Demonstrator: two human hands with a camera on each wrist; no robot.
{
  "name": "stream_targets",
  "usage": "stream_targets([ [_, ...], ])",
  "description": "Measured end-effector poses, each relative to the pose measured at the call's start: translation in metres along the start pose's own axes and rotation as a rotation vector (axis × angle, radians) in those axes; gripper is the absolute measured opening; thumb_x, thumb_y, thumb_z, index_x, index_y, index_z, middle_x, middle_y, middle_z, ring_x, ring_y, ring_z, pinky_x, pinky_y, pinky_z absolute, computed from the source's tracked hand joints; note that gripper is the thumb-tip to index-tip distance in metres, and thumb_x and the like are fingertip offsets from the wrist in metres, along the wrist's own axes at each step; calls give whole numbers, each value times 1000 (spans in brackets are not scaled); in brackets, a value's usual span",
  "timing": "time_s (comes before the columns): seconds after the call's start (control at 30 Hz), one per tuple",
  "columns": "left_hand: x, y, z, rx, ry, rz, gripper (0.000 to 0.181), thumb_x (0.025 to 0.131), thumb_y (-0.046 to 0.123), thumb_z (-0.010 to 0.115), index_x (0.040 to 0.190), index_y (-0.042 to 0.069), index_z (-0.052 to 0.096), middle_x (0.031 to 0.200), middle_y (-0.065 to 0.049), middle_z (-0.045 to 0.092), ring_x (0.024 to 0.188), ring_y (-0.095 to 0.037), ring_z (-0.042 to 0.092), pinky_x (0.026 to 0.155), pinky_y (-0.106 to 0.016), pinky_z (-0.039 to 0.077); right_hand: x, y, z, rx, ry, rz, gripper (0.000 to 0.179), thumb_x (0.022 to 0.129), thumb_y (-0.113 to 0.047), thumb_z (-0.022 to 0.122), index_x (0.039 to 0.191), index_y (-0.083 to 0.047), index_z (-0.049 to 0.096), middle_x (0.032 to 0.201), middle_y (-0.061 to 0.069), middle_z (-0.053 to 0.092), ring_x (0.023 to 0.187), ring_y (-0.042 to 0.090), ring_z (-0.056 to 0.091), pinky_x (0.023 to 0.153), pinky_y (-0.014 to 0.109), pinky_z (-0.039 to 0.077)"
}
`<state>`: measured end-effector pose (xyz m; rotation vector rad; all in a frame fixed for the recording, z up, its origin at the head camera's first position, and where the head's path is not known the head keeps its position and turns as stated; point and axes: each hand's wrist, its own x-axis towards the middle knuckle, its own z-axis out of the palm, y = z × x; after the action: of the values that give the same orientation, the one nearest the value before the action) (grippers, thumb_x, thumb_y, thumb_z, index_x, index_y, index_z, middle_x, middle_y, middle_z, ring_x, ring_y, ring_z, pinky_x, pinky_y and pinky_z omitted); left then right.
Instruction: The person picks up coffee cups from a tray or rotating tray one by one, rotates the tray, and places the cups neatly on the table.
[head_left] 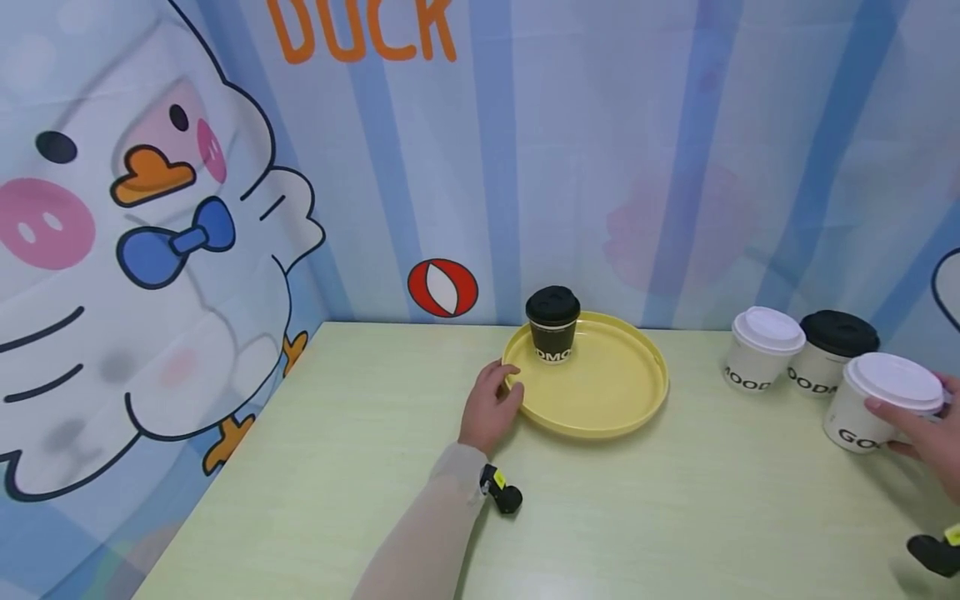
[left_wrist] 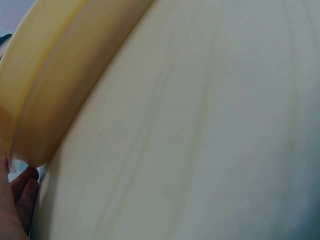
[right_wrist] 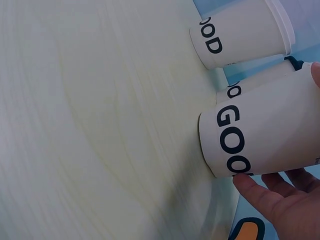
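My left hand (head_left: 491,408) holds the left rim of a round yellow tray (head_left: 600,408). In the left wrist view its fingers (left_wrist: 27,192) show at the tray's edge (left_wrist: 65,85). A small black paper cup (head_left: 553,329) with a black lid stands on the tray's left part. At the far right, my right hand (head_left: 926,433) grips a white paper cup (head_left: 862,417) with a white lid and black lettering. The right wrist view shows fingers (right_wrist: 260,197) against that cup's side (right_wrist: 280,120); whether its base touches the table cannot be told.
Just behind the gripped cup stand a white cup with a black lid (head_left: 838,333) and a smaller white cup with a white lid (head_left: 765,329). The pale table (head_left: 637,517) meets a blue cartoon curtain (head_left: 570,167) at its back and left.
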<state>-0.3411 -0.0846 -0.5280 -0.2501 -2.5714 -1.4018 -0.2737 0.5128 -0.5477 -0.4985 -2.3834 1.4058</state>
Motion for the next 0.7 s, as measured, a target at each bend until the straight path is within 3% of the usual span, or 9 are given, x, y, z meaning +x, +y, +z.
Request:
stream_targets([
  [0.3, 0, -2, 0, -3, -4, -7, 30, 99, 32, 58, 125, 20, 66, 153, -8, 44, 126, -23, 55, 107, -42, 46, 1, -3, -1, -31, 17, 10, 97, 98, -36, 61, 160, -4, -7, 159, 39, 4, 139, 65, 16, 45, 25, 54],
  [0.53, 1, -2, 0, -7, -6, -6, 30, 99, 33, 58, 126, 20, 66, 153, -7, 44, 128, -23, 55, 108, -41, 46, 0, -5, -3, -28, -5, -2, 99, 98, -36, 62, 159, -4, -10, 158, 40, 3, 139, 64, 15, 47, 22, 54],
  [0.63, 1, -2, 0, -8, -10, -11, 30, 99, 33, 58, 125, 21, 65, 154, -6, 44, 128, -22, 54, 108, -41, 45, -16, -27, -4, -88, 7, -22, 102, 97, -35, 64, 158, 0, -10, 158, 41, 3, 142, 62, 14, 45, 21, 51],
  [0.7, 1, -3, 0, -11, -11, -5, 30, 99, 33, 58, 126, 20, 65, 154, -7, 44, 127, -22, 55, 107, -41, 46, -23, -38, -5, -175, 48, -25, 107, 95, -40, 65, 158, 0, -11, 160, 39, 0, 143, 61, 12, 67, 33, 61],
])
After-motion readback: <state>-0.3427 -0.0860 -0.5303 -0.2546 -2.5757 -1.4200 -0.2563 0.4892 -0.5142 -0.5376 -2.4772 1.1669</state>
